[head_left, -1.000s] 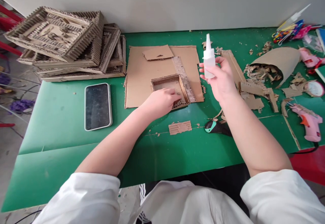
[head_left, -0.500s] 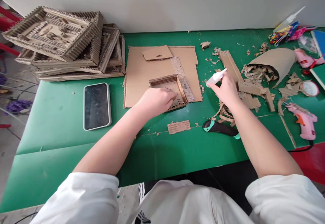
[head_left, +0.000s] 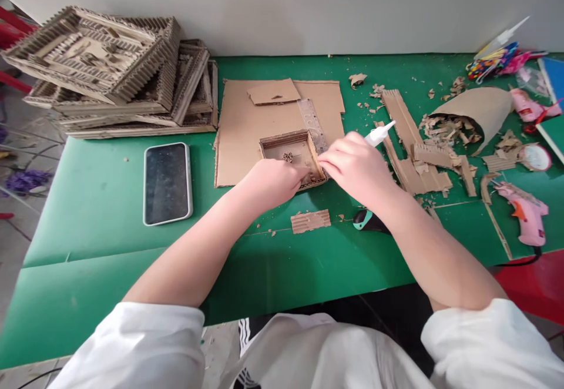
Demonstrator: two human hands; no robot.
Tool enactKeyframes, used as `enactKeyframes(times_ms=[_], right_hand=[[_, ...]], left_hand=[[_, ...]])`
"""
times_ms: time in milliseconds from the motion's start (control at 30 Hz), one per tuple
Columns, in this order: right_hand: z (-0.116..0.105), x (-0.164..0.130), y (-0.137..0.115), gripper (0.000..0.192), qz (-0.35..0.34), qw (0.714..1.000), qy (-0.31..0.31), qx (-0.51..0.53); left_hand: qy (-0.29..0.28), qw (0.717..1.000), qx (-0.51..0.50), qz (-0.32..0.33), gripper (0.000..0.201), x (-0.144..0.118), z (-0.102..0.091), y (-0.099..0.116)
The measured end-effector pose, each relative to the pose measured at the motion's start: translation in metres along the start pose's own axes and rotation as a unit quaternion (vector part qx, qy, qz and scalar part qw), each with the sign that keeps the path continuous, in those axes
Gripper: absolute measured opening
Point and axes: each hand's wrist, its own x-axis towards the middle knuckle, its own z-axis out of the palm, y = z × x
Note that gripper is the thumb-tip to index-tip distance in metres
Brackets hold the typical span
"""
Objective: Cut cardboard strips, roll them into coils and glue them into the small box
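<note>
A small open cardboard box [head_left: 282, 140] lies on a flat cardboard sheet [head_left: 240, 124], with a little curled cardboard piece [head_left: 288, 157] on its floor. My left hand [head_left: 277, 182] reaches over the box's near wall, its fingers closed and low inside near the right end; what they pinch, if anything, is hidden. In my right hand [head_left: 355, 163] is a white glue bottle [head_left: 378, 135], nozzle pointing up and right, its body mostly covered by the hand. The right fingertips touch the box's right wall. A clear ruler [head_left: 312, 120] lies beside the box, partly covered by my right hand.
Stacked cardboard trays [head_left: 110, 77] stand at back left, near a phone [head_left: 166, 183]. A corrugated strip [head_left: 311, 221] and a black-and-teal handled tool [head_left: 368, 220] lie in front. Cardboard scraps [head_left: 414, 154], a paper cone [head_left: 478, 110] and a pink glue gun [head_left: 526, 213] are at right.
My right hand has moved left to the box's right wall, bringing the glue bottle along. My left hand has shifted slightly down, and the curled piece in the box now shows.
</note>
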Motion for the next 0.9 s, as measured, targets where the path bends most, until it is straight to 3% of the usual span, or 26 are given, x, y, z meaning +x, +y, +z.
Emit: enactKeyframes(times_ms=[133, 300, 667, 900], right_hand=[[0.024, 0.046, -0.001, 0.023, -0.044, 0.993, -0.101, -0.052], [0.022, 0.052, 0.0, 0.023, -0.064, 0.983, -0.146, -0.085], [0.028, 0.051, -0.001, 0.018, -0.103, 0.98, -0.108, -0.13], [0.03, 0.061, 0.0, 0.019, -0.101, 0.98, -0.132, -0.112]], left_hand=[[-0.005, 1.0, 0.004, -0.005, 0.035, 0.0, 0.002, 0.003], [-0.006, 1.0, 0.009, -0.002, 0.035, 0.0, 0.0, 0.003], [-0.008, 1.0, 0.011, -0.002, 0.034, 0.001, 0.001, 0.004], [-0.013, 1.0, -0.014, -0.014, 0.033, 0.001, 0.002, 0.002]])
